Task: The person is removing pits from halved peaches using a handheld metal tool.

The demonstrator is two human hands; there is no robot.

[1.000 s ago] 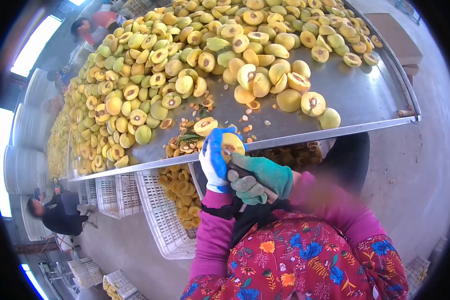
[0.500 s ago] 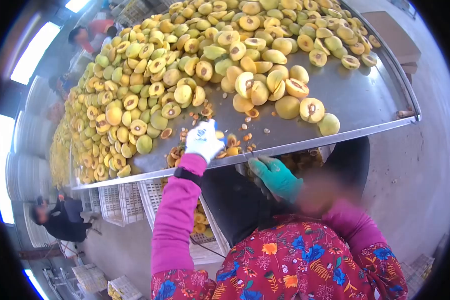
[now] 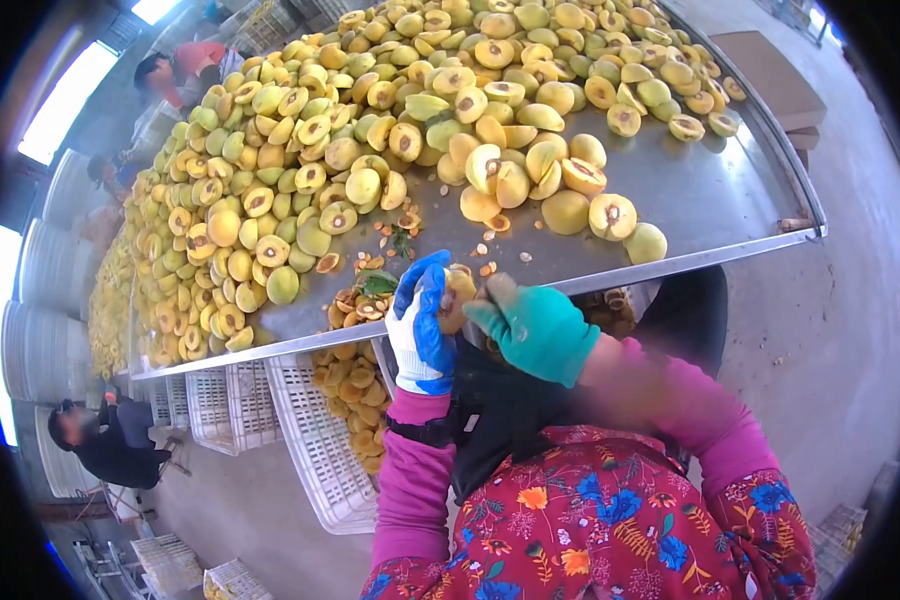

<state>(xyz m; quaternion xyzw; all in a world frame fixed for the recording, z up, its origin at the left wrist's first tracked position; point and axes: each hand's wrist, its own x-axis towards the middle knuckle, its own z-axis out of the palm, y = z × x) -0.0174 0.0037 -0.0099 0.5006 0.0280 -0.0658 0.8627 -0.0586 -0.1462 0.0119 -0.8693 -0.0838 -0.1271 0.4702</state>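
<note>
My left hand, in a white and blue glove, is closed around a yellow peach half just over the table's front edge. Its cut side faces my right hand, which wears a green glove. The right fingers are curled together close beside the fruit; whatever they grip is hidden. Beyond both hands, a large heap of halved yellow-green peaches covers much of the metal table. Pits and brown scraps lie by my left hand, with a green leaf on them.
Below the table's edge stands a white plastic crate holding peach halves. More crates are lined up to the left. A seated person in dark clothes is at the far left, and another person is behind the heap.
My left hand has come back from the tabletop toward my body, now with a peach half in it. My right hand has risen to meet it at the table's edge.
</note>
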